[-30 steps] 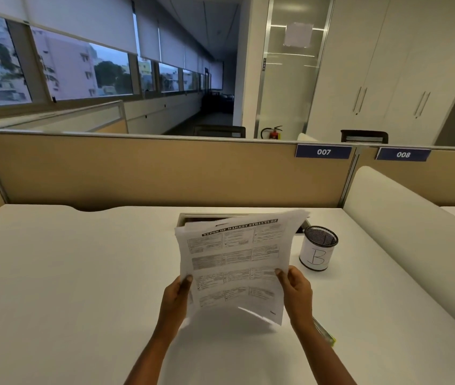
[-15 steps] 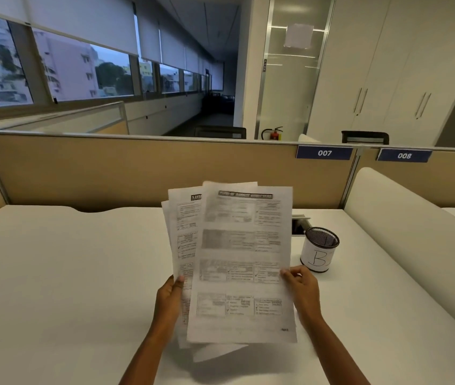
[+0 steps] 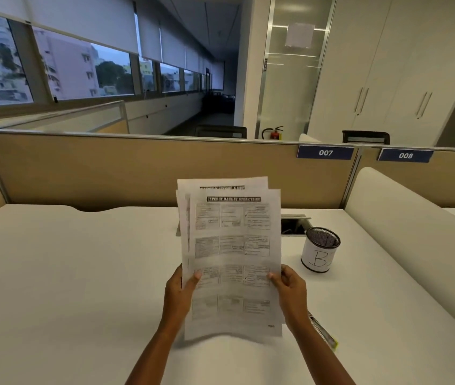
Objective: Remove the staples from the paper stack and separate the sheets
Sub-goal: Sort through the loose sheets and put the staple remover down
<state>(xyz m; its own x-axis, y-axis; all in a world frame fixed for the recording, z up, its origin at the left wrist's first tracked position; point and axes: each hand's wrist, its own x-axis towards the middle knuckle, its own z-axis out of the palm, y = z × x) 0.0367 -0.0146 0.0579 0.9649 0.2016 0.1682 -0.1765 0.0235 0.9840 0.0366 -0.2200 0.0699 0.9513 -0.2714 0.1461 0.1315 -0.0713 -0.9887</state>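
I hold a stack of printed sheets (image 3: 234, 254) upright above the white desk (image 3: 68, 273). The front sheet carries a black title bar and tables of text. Other sheets peek out behind it at the top and along the left edge. My left hand (image 3: 179, 295) grips the stack's left edge, thumb on the front page. My right hand (image 3: 290, 293) grips the right edge the same way. No staple is visible from here.
A mesh pen cup (image 3: 319, 250) labelled "B" stands right of the papers. A narrow yellow-edged tool (image 3: 323, 332) lies on the desk under my right forearm. A cable opening (image 3: 294, 225) sits behind the stack. Tan partitions (image 3: 109, 173) close off the back and a padded divider (image 3: 415, 245) the right.
The sheets went from tilted and bent to upright, fanned apart, then drew back into a nearly squared stack. Both hands moved slightly closer to me.
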